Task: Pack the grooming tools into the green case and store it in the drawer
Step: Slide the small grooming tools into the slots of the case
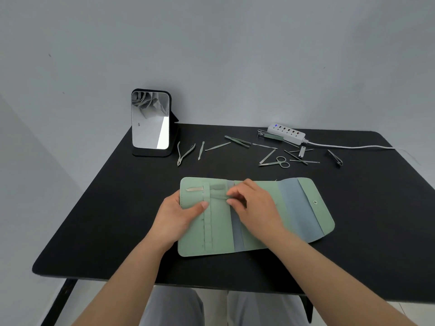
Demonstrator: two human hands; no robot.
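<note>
With the green case [256, 217] lying open on the counter [106, 220], the left hand [181, 217] pins its edge while the right hand [251, 205] pinches a green-handled tool [217, 192] into the elastic band, which could snag if the case shifts.

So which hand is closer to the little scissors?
Right. The right hand rests on the green case, almost straight below the scissors. The left hand holds the case's left edge, farther off to the side.
</note>
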